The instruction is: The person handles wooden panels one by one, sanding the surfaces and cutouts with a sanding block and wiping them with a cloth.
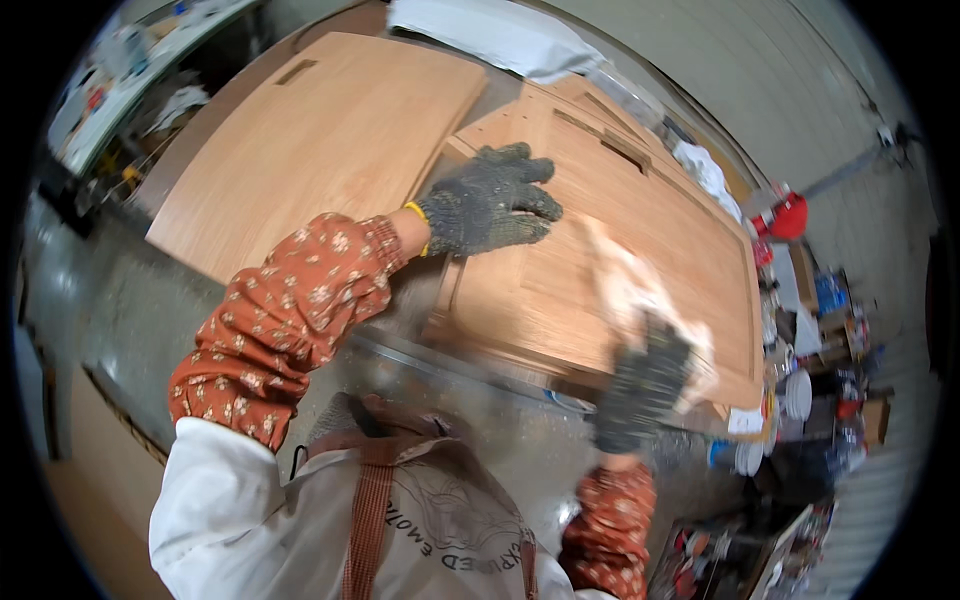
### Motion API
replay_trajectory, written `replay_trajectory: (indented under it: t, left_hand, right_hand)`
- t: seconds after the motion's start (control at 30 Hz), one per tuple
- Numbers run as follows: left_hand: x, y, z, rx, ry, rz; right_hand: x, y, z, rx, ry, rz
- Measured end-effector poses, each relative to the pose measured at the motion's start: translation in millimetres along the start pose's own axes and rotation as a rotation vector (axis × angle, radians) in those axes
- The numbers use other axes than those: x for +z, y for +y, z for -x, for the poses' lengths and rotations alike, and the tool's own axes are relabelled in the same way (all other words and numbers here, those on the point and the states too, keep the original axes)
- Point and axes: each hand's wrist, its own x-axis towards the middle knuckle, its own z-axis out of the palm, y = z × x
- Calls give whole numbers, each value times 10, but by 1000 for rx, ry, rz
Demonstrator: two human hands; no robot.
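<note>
My left hand (493,203), in a dark grey knit glove with a yellow cuff, lies flat with fingers spread on the near left part of a framed wooden door panel (690,270). A slot is cut in the panel near its far edge. My right hand (643,383), gloved alike and smeared by motion, grips a pale, pinkish-white cloth (640,285) against the panel's right part. The cloth trails away from the fingers over the wood, and its outline is blurred. Exactly how the fingers hold it is hard to see.
To the left lies a flat wooden panel (330,140) with a slot. More slotted panels lie beneath the framed one. White sheeting (495,38) sits behind. A cluttered bench (150,75) stands at far left; buckets (797,395) and a red object (788,216) are at right.
</note>
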Motion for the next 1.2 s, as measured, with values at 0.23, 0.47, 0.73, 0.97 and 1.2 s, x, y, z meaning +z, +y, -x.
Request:
replay_trajectory:
  t: [0.23,0.47,0.73,0.97,1.2]
  left_hand:
    - [413,-436,-125,202,-14,130]
    - [61,85,68,31,71,86]
    - [261,-113,-59,153,61,342]
    - [28,77,16,10,-23,288]
    - [-26,753,-323,134,-214,-150]
  right_hand:
    - [275,-1632,-365,-162,215,-115]
    - [81,487,339,376,-8,193]
    - [293,-742,69,102,189,-280]
    - [-203,1139,315,378,-106,133]
    - [-157,2113,457,412,78,385]
